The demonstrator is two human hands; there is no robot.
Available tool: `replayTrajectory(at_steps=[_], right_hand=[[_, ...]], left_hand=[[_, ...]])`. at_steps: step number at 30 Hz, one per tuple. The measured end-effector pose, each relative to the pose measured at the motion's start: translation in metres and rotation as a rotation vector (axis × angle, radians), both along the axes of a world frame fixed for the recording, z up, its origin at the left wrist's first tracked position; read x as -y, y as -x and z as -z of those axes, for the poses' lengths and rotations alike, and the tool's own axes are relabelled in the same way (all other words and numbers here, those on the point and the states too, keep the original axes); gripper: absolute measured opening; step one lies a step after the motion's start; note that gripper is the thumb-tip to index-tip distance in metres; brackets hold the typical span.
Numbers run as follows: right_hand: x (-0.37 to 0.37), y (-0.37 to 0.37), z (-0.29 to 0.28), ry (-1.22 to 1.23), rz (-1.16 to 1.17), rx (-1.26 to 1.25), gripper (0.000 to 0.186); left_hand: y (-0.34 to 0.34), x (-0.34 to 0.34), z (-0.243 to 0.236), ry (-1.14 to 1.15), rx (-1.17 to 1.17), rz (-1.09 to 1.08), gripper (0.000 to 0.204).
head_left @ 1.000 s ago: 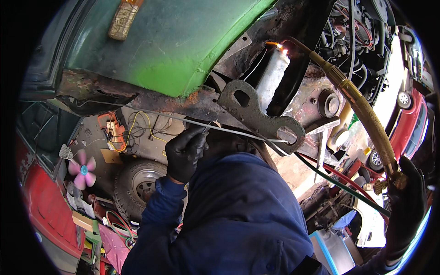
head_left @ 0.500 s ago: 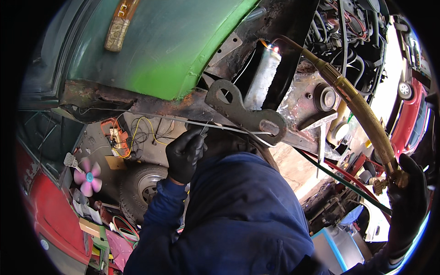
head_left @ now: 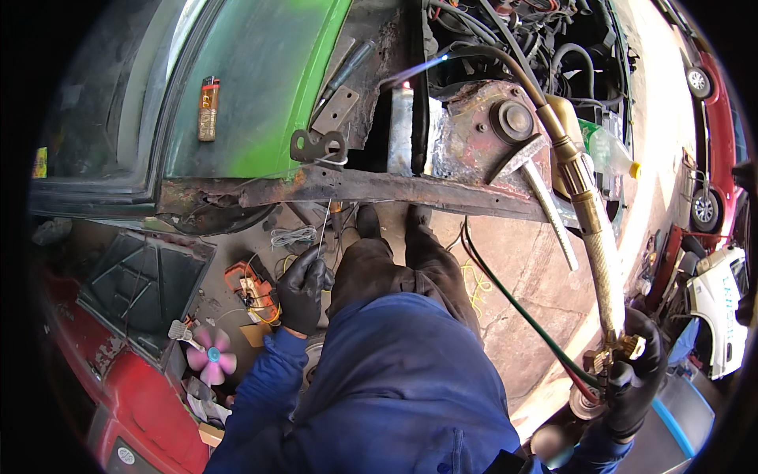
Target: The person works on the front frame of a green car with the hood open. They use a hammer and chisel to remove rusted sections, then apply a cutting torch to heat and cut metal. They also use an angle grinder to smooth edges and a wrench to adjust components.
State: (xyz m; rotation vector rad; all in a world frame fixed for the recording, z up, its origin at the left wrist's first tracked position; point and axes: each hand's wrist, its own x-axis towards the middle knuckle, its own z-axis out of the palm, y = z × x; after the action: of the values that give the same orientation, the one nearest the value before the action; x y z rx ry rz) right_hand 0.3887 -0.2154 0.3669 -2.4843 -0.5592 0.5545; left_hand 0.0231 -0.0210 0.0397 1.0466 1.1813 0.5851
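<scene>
Your torch (head_left: 598, 253) is backing away from the strip (head_left: 401, 130) since the earlier frame: in the head view, its nozzle (head_left: 474, 51) is now standing apart, to the right of the strip's glowing upper end. The flame (head_left: 416, 69) is pointing left past that end. The strip's lower end is lying near the rail (head_left: 363, 189). Your right hand (head_left: 643, 371) is gripping the torch by its valves (head_left: 630, 347). Your left hand (head_left: 302, 294) is pinching a rod (head_left: 324, 229) below the rail. The bracket (head_left: 318, 148) is resting beside the green panel (head_left: 260, 87), left of the strip. The hammer (head_left: 545, 200) is lying to the right, its handle projecting beyond the rail. A lighter (head_left: 208, 110) is lying on the panel.
</scene>
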Motion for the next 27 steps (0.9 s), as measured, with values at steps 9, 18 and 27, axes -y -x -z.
replayTrajectory(at_steps=[9, 18, 27], right_hand=[[0.118, 0.021, 0.076, -0.260, 0.194, -0.657, 0.047], [0.209, -0.004, 0.105, -0.340, 0.188, -0.754, 0.032], [0.278, -0.021, 0.102, -0.543, 0.071, -0.647, 0.049]], left_hand=[[0.006, 0.051, -0.017, -0.096, -0.169, -0.042, 0.034], [0.019, 0.170, 0.002, -0.183, -0.290, -0.072, 0.037], [0.024, 0.240, 0.025, -0.324, -0.436, 0.030, 0.041]])
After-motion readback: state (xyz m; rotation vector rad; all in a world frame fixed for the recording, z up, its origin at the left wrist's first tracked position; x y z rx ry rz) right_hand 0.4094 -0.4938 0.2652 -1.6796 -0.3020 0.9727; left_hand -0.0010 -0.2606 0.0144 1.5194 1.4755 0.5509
